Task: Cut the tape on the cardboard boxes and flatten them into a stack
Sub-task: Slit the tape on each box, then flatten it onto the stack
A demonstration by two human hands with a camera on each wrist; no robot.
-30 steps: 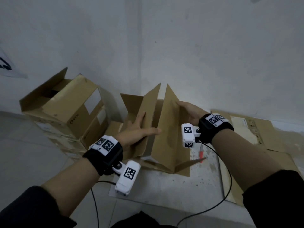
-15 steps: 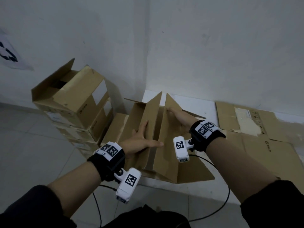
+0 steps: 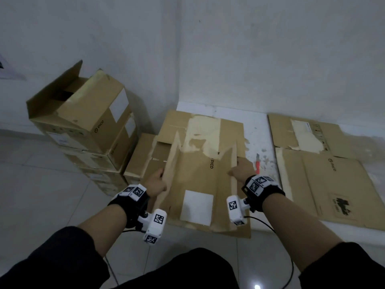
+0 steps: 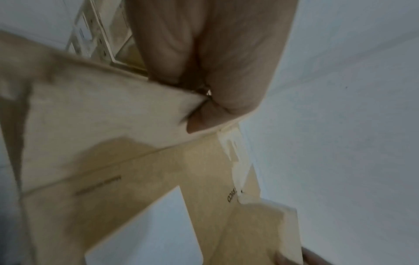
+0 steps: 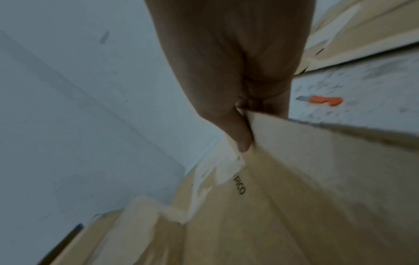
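The flattened box [image 3: 200, 176] lies on the floor [image 3: 41, 195] between both hands, most of it just beyond the fingers, its 2 long side flaps raised. Past the right fingers, well apart, 2 flat sheets [image 3: 325, 176] already lie on the floor as the start of the stack; past the left fingers stands a pile of uncut boxes [image 3: 83, 126], close to the flap on that side. The left hand [image 3: 155, 183] grips the left flap's edge, thumb on 1 face and fingers curled on the other, as the left wrist view shows. The right hand [image 3: 242, 170] pinches the right flap's edge the same way. The step seems to be carrying the flattened box to the stack: best to keep both grips firm near the flaps' middles, lift it level so the loose flaps do not sag or catch, and swing it rightward. Open floor lies on that path, but the red knife [image 3: 258, 163] rests just beyond the right fingers, between box and sheets, so the box should pass above it. The wall sits close behind, leaving little room forward.
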